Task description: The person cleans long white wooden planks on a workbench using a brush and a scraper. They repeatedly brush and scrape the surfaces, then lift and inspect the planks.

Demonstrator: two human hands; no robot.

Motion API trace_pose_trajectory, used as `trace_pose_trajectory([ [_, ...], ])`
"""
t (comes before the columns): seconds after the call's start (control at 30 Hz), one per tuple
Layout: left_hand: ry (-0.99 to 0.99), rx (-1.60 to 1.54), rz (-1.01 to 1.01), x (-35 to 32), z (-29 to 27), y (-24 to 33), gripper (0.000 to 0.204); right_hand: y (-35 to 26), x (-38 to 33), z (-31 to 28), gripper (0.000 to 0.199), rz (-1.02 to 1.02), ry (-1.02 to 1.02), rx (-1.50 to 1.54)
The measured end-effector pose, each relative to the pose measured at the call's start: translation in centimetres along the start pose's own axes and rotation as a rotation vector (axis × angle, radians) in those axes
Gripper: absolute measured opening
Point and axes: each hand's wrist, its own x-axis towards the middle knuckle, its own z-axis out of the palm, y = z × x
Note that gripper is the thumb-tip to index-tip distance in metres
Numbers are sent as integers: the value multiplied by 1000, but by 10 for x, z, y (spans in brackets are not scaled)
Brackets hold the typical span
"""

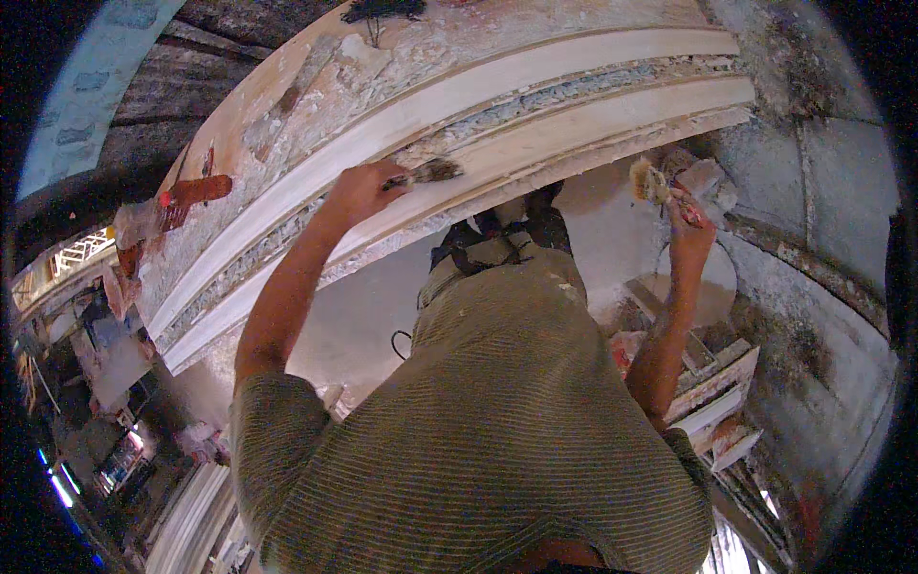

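Observation:
My left hand [365, 194] is closed around a flat brush [439, 170] with dark bristles. Its tip lies at the far side of the nearer long white moulding strip [583, 122]. A second white moulding strip [497, 74] runs parallel beyond it, and rough grey-white residue fills the gap between them. On the right, my right hand [690, 232] grips a brush [647, 180] with pale, yellowish bristles, held up off the worktable's near edge. Its handle is mostly hidden by my fingers.
The plaster-smeared worktable [325, 91] carries a red-handled tool [198, 190] at its left end and a dark bristly clump [384, 10] at the far edge. Stained grey wall panels [765, 182] stand to the right. White lengths [186, 521] lie low on the left.

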Motion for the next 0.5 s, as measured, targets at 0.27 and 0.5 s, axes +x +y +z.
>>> trace_pose_trajectory([
  [0.27, -59, 43, 9, 15, -16, 21, 31, 9, 5, 6, 20, -47, 25, 120],
  [0.5, -37, 47, -2, 1, -3, 5, 33, -7, 25, 12, 22, -17, -55, 156],
])
